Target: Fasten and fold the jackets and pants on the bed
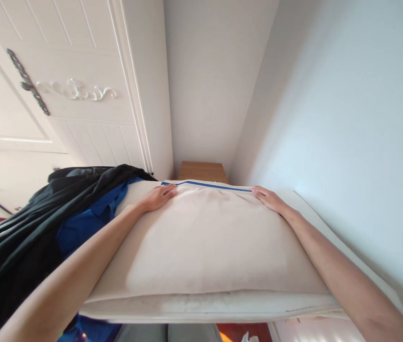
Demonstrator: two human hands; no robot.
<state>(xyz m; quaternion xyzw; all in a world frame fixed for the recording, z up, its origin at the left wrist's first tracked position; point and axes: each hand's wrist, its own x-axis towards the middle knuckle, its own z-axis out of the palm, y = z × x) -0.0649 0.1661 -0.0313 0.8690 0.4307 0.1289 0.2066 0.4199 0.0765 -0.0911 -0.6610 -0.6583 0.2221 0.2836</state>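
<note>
A cream pillow-like cloth item (212, 247) lies in front of me, smooth over most of its face and puckered near the far side. A blue strip (219, 185) runs along that far edge. At the strip's left end rests my left hand (159, 196), fingers stretched out on the fabric. My right hand (269, 197) lies at the other end with its fingers extended along the edge. Both hands touch the cloth and look open. Whether anything lies under the fingertips cannot be made out.
Black and blue garments (91, 209) are heaped on the left. Behind them stands a white wardrobe (91, 57) with a metal handle. A wooden piece of furniture (203, 171) shows beyond the far edge. A pale wall (358, 118) borders the right side.
</note>
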